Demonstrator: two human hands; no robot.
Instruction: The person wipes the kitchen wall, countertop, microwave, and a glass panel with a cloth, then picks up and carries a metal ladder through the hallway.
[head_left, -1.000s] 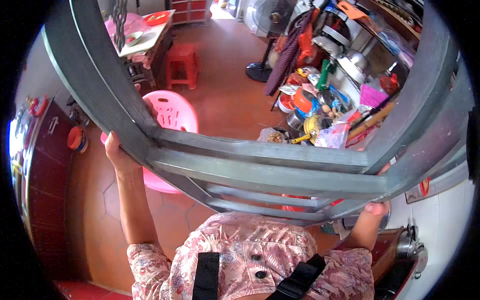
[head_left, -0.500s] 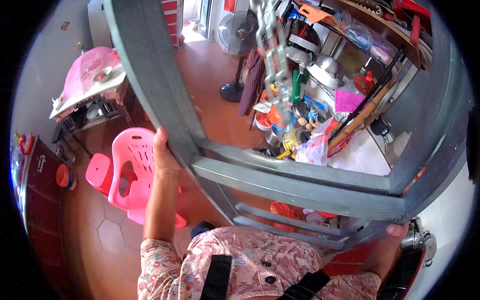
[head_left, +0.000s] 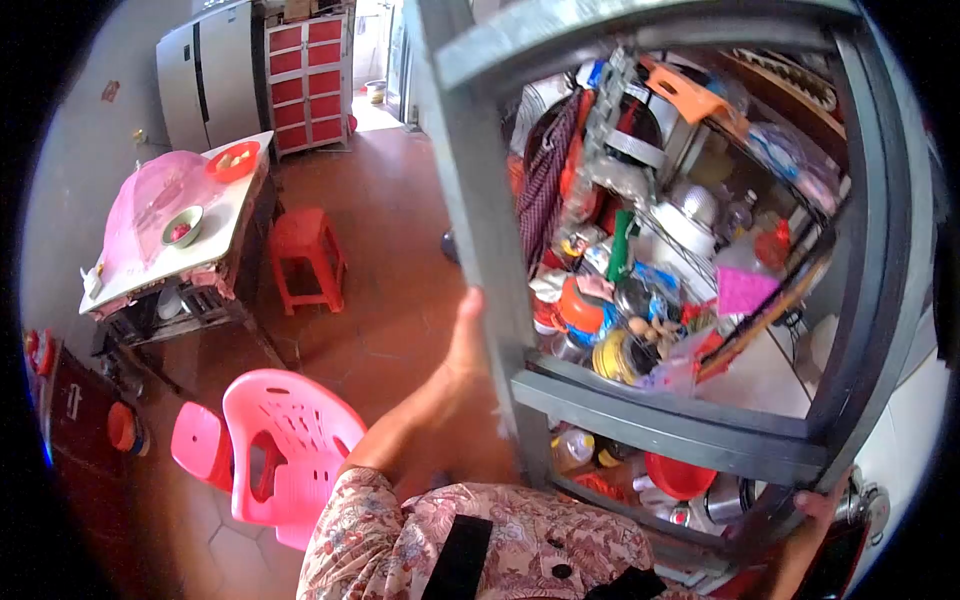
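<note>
A grey metal stepladder [head_left: 655, 425], with several rungs and a hanging metal chain [head_left: 608, 130], stands up close in front of my body. My left hand [head_left: 468, 340] is wrapped around its left rail, thumb showing on the near side and the other fingers hidden behind. Low on the right rail my right hand [head_left: 818, 508] grips the metal near a rung, with only part of its fingers visible. Through the frame show a green-handled item [head_left: 620, 245], a pink cloth [head_left: 745, 290] and a yellow-rimmed jar [head_left: 620, 357].
A pink plastic chair [head_left: 290, 440] and a pink stool [head_left: 200, 443] stand at my left. Beyond are a red stool [head_left: 305, 260] and a table [head_left: 190, 265] with a bowl [head_left: 183, 228] and a pink food cover [head_left: 150, 205]. A fridge [head_left: 215, 80] and red-panelled cabinet [head_left: 300, 80] stand farther back.
The stepladder has shifted to the right in view, with both hands still on it. My view has turned, bringing the fridge, cabinet and red stool into sight; the floor fan is now mostly hidden.
</note>
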